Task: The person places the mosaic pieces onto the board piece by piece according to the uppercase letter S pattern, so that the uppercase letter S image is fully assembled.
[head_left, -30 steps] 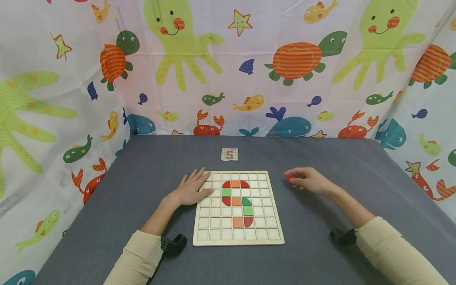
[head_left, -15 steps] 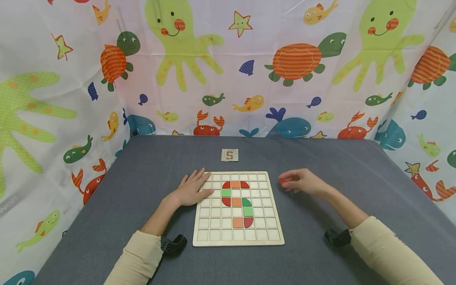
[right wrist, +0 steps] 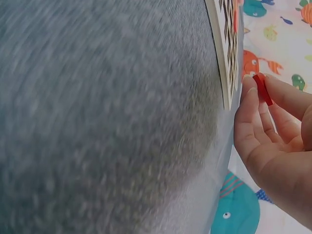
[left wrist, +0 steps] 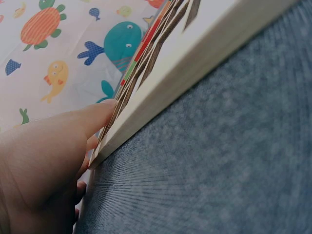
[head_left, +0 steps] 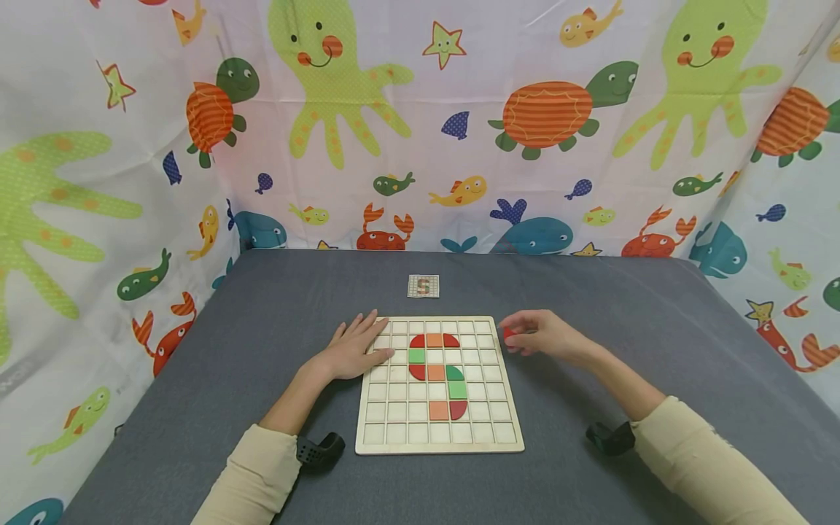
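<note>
A square wooden grid board (head_left: 394, 433) lies on the grey table. Several red, orange and green tiles sit in its cells in a curving shape, among them a dark green quarter-round tile (head_left: 454, 372). My left hand (head_left: 351, 351) rests flat on the board's upper left edge, fingers straight and spread; the left wrist view shows the thumb (left wrist: 100, 117) over the rim. Just off the board's upper right side, my right hand (head_left: 547, 337) pinches a small red tile (right wrist: 262, 89) between thumb and fingertips. Its full outline is partly hidden by the fingers.
Behind the board lies a small card (head_left: 423, 286) printed with a grid and a coloured figure. Grey cloth (head_left: 315, 281) covers the table. A curtain (head_left: 420, 146) with sea animals hangs at the back and both sides.
Holding the red tile, my right hand has moved left across the table to near the board's right edge. The left hand has stayed where it was, and the tiles on the board look the same.
</note>
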Motion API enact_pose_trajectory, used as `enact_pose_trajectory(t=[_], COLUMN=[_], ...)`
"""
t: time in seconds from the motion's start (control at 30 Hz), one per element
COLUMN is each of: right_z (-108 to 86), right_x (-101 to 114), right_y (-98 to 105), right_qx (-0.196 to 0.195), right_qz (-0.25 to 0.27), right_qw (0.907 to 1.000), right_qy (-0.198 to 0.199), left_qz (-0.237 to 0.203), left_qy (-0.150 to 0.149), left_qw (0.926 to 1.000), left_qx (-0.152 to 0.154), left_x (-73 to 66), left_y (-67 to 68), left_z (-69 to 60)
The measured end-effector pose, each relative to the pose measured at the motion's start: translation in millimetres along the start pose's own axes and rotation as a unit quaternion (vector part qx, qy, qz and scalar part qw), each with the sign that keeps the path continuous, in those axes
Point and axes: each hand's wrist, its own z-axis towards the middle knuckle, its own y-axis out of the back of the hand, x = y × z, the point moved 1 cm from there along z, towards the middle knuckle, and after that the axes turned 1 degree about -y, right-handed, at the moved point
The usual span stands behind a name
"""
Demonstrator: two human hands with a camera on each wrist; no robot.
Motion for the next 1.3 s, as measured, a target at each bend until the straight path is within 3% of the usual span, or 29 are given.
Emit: enact_pose_trajectory(t=[0.43, 0.87, 1.3], right_z=[6.0, 11.0, 13.5], right_x=[16.6, 29.2, 37.5], right_y=[-20.7, -42.0, -60.2], right_qx=[0.027, 0.052, 0.080], right_qz=[0.003, -0.030, -0.018], right_qw=[0.9993, 0.9968, 0.9943], right_qy=[0.024, 0.052, 0.069], left_qz=[0.002, 0.003, 0.000], left_qy=[-0.002, 0.001, -0.002], left_qw=[1.0000, 1.0000, 1.0000], left_qx=[0.001, 0.002, 0.000], left_x=[-5.5, -2.7, -1.9], left_y=[4.0, 1.9, 1.2], left_z=[-3.7, -1.7, -1.4])
